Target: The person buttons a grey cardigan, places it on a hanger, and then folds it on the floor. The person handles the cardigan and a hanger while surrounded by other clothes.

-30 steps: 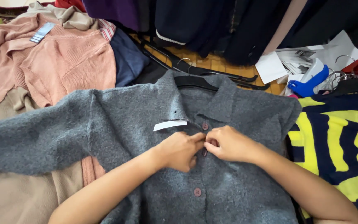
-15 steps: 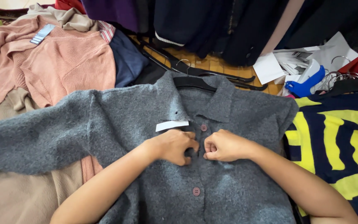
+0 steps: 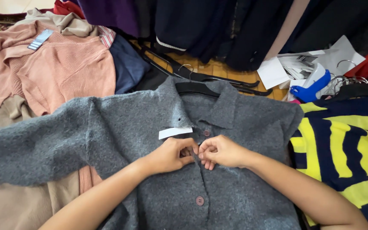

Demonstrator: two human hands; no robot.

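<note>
Both of your hands meet at the button line of the grey knitted cardigan (image 3: 150, 140), which lies flat and face up across the middle of the head view, its collar toward the top and one sleeve stretched out to your left. Your left hand (image 3: 170, 154) has its fingers curled in narrow and pinching the knit at the front opening; your right hand (image 3: 219, 151) is curled the same way, thumb and fingertips pinching the opposite edge, and the two hands touch at the fingertips. What sits between the fingers, a button or only fabric, you cannot tell, since the fingers cover it.

Just above your hands a small reddish button (image 3: 206, 133) shows below the collar, and another reddish button (image 3: 199, 200) sits lower on the placket, between your forearms. A white paper tag (image 3: 175, 132) lies just above your left hand, beside the collar. A black hanger (image 3: 196, 88) shows inside the neck opening.

Around the cardigan: a pink knitted sweater (image 3: 64, 68) at upper left, touching the grey sleeve; a beige garment (image 3: 13, 204) under that sleeve at lower left; a navy and yellow striped garment (image 3: 346, 149) just beside the cardigan on your right; a blue and white tagging tool (image 3: 311, 83) among white papers (image 3: 277, 70) at upper right; dark clothes (image 3: 201, 25) along the top.
</note>
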